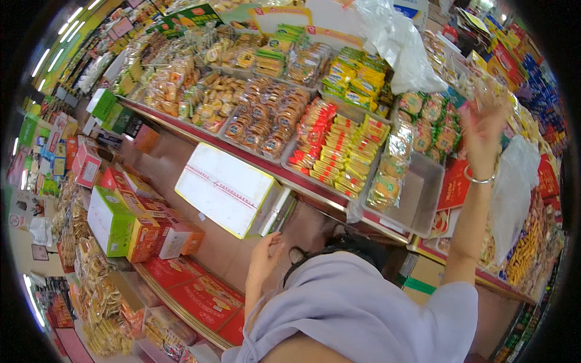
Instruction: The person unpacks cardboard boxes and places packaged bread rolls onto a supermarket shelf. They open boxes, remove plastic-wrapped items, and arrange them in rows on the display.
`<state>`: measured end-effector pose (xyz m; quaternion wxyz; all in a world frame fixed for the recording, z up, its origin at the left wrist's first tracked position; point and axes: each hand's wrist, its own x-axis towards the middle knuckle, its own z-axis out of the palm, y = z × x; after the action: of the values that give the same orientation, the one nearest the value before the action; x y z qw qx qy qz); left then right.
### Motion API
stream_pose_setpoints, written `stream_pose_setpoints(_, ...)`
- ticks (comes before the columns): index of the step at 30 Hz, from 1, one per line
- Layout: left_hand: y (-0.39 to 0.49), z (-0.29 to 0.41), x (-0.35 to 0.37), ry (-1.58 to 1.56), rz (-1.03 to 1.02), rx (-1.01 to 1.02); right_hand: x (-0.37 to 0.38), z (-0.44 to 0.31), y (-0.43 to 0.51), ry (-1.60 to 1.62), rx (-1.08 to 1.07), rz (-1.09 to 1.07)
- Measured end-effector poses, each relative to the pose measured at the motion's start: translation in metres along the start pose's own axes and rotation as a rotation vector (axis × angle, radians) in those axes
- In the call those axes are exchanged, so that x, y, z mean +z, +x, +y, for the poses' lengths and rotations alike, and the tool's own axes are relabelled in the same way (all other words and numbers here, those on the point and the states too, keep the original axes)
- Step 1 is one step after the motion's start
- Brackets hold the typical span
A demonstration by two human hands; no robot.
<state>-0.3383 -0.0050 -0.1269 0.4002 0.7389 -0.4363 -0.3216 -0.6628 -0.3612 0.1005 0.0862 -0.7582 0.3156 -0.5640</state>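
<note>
My right hand (486, 120), with a silver bangle on the wrist, reaches out at the right beside packs of round biscuits with green labels (431, 118). It is blurred, and I cannot make out whether anything is in its fingers. Below and left of it is a clear plastic tray (415, 190) with a row of wrapped round biscuits (388, 179) along one side and its bottom showing on the other. My left hand (265, 257) hangs low in front of me, fingers loosely bent and apart, holding nothing. A white carton (227, 188) is just beyond it.
Trays of red-wrapped snacks (313, 131), yellow-wrapped snacks (356, 154) and round biscuits (268, 115) line the counter. Clear plastic bags (399, 50) hang above it; another plastic bag (513, 195) lies right of my arm. Snack boxes (136, 218) stand on a red-topped counter (195, 290) at left.
</note>
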Motion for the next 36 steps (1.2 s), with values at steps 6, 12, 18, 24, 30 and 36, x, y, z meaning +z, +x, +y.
stream_pose_setpoints(6, -0.021, -0.018, 0.002, 0.080, -0.082, -0.063, 0.004, -0.061, -0.009, 0.329, -0.211, 0.325)
stream_pose_setpoints(12, -0.011, -0.017, 0.015, 0.277, -0.251, 0.005, 0.104, -0.083, -0.133, -0.124, -0.237, -1.350)
stream_pose_setpoints(18, 0.015, 0.021, 0.028, 0.461, -0.302, -0.008, 0.112, -0.050, -0.240, 0.343, 0.154, -1.363)
stream_pose_setpoints(24, -0.015, 0.022, 0.054, 0.330, -0.130, -0.144, 0.144, -0.022, -0.253, 0.362, 0.002, -1.650)
stream_pose_setpoints(30, -0.074, -0.002, 0.052, 0.306, 0.089, -0.432, 0.218, -0.028, -0.261, 0.519, -0.313, -1.871)
stream_pose_setpoints(36, -0.135, -0.019, 0.012, 0.194, 0.209, -0.640, 0.290, -0.119, -0.270, 0.504, -0.524, -1.968)
